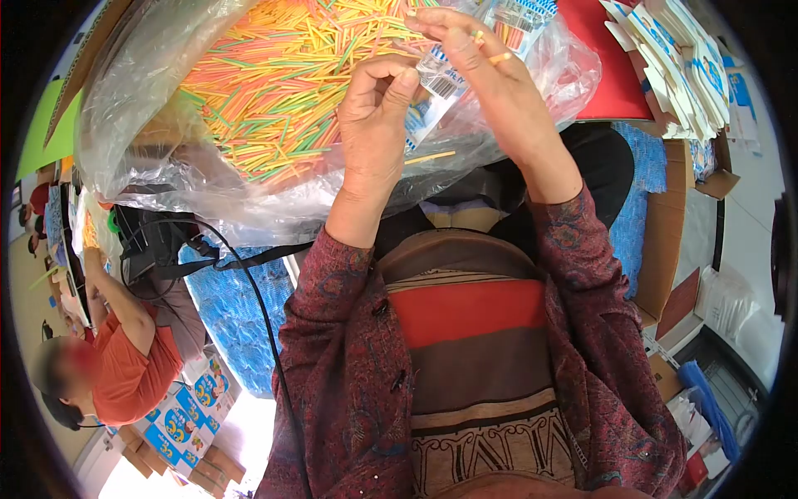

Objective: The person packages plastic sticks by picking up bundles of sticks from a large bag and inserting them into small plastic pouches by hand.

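Observation:
My left hand [378,116] pinches the edge of a small clear packet [440,86] between thumb and fingers. The packet has blue-and-white print and a barcode, and it is tilted. At its other side my right hand [507,91] is closed, its fingers bent over the packet's upper end. Pale yellow stick ends [500,58] poke out between its fingers; how many it holds is hidden. Beneath both hands lies a heap of thin yellow, pink and green sticks [274,83] in a large clear plastic bag [125,116]. One loose yellow stick [430,157] rests on the plastic near my left wrist.
Another printed packet [519,25] lies beyond my right hand. Flat white-and-blue cartons [677,66] are stacked on the red surface [603,71] at right. A cardboard box [665,241] stands beside me. A black cable [266,316] hangs at left, where a person in orange [133,366] sits.

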`<state>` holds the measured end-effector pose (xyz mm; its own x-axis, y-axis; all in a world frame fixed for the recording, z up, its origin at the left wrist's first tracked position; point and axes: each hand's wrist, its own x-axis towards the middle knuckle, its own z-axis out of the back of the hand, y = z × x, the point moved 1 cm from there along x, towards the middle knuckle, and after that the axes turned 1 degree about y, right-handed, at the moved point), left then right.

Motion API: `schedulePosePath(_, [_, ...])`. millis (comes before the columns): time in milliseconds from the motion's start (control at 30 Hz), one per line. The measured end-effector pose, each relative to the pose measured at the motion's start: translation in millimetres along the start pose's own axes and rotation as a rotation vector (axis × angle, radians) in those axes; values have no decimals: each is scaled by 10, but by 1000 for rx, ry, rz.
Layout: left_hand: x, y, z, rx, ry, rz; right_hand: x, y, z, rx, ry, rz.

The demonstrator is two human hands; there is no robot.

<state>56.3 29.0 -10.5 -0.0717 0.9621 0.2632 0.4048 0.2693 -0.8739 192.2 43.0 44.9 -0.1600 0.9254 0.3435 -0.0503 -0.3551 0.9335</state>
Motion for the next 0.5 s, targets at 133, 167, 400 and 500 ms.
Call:
schedulePosePath(133, [-24, 44, 39, -164, 3, 99, 66, 120, 89, 354, 118, -24])
schedulePosePath(167, [-23, 58, 48, -169, 27, 96, 90, 119, 104, 425, 133, -83])
schedulePosePath(400, [-33, 53, 8, -166, 65, 96, 240, 370, 68, 749, 4, -433])
schedulePosePath(500, [-39, 50, 21, -193, 79, 123, 216, 215, 49, 428, 109, -273])
